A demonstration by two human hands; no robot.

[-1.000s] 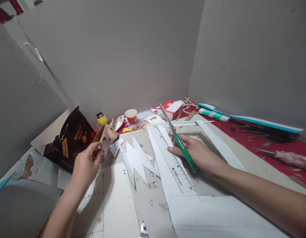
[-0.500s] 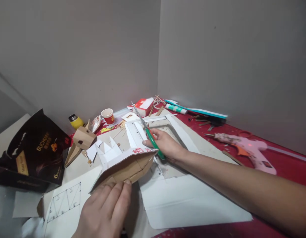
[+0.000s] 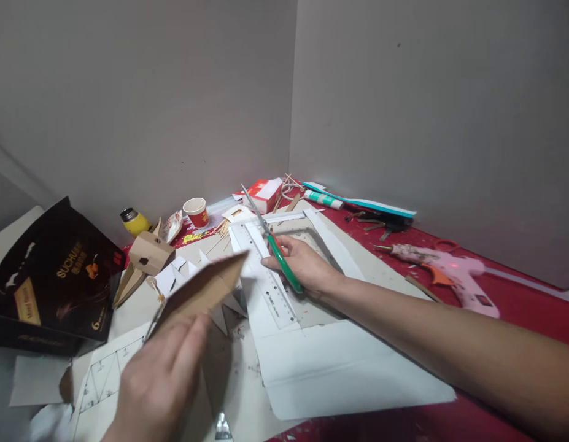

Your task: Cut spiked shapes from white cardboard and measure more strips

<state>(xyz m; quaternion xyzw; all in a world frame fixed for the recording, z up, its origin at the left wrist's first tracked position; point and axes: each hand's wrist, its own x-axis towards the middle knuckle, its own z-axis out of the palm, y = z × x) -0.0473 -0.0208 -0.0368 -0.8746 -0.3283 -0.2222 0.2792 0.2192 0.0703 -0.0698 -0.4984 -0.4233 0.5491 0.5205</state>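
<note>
My left hand grips a folded piece of brown cardboard by its near edge, holding it raised and tilted above the table. In my right hand is a pair of scissors with green and orange handles, its blades pointing up and away. Under that hand lies a white card frame with a large cut-out opening. A clear ruler rests along the frame's left side. White pointed paper pieces are partly hidden behind the cardboard.
On the right lies a pink glue gun. A black bag stands at the left beside a sheet with a line drawing. Farther back are a paper cup, a yellow jar, a red box and a glue tube.
My left hand has drawn the cardboard left and toward me, uncovering more of the ruler and card frame. My right hand keeps the scissors in nearly the same place.
</note>
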